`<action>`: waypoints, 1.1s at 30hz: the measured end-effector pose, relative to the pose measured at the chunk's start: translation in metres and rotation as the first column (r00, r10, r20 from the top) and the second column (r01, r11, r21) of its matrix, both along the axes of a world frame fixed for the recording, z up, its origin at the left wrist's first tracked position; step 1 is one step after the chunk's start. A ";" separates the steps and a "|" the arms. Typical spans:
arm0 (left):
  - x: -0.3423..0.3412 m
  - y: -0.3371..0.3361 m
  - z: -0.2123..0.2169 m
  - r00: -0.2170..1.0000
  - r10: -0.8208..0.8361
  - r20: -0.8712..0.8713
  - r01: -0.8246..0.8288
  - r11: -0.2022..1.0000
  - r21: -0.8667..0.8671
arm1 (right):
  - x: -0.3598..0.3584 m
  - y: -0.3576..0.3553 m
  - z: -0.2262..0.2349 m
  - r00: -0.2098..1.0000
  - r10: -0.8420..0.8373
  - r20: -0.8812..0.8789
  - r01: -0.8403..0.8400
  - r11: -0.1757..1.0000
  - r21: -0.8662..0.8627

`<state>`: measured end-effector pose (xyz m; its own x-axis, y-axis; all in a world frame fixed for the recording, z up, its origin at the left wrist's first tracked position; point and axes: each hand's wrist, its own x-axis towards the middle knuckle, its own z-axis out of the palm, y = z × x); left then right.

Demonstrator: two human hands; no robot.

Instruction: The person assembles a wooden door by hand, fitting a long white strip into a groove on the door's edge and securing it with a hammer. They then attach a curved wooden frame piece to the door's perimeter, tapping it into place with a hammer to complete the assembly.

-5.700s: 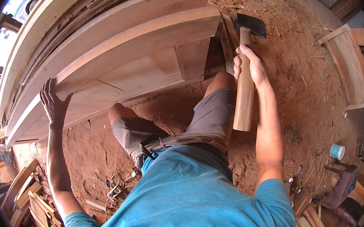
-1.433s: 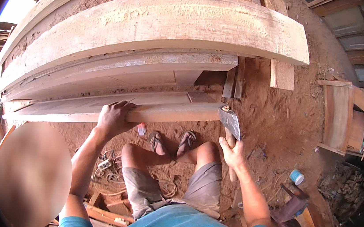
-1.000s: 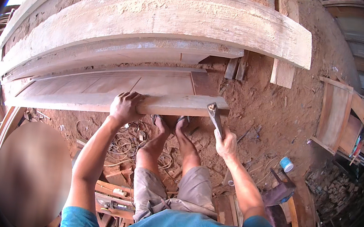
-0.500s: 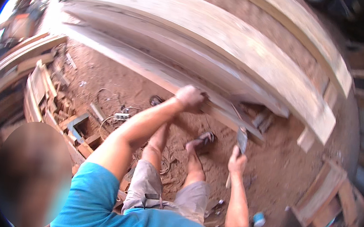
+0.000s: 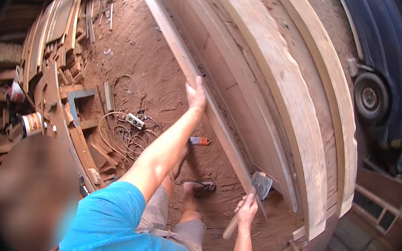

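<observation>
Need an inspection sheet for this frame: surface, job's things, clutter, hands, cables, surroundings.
Surface: red dirt ground, sawdust-strewn.
Job's things: long wooden plank held on edge; hatchet with metal head and wooden handle; large curved timber beams beside the plank.
Clutter: wood offcuts pile at left, small tin can, small orange object on the ground, a sandal.
Hands: left hand in a grip on the plank's edge; right hand in a grip on the hatchet handle.
Cables: pale cord coiled on the ground with a power strip.
Surroundings: dark vehicle with a wheel at right.
</observation>
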<state>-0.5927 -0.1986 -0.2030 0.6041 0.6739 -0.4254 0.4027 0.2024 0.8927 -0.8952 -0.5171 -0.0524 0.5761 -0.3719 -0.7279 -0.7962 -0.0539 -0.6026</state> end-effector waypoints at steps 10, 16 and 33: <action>0.009 0.023 -0.040 0.977 0.103 0.186 -0.039 0.947 -0.320 | 0.314 0.218 0.038 0.576 0.767 0.281 -0.709 0.641 -0.295; 0.016 0.023 -0.033 0.993 0.068 0.100 -0.042 0.970 -0.241 | 0.392 0.301 -0.030 0.455 0.880 0.137 -0.819 0.474 -0.322; 0.003 0.037 -0.017 0.998 0.065 0.011 -0.062 0.983 -0.171 | 0.474 0.379 -0.068 0.153 0.966 0.206 -0.836 0.238 -0.495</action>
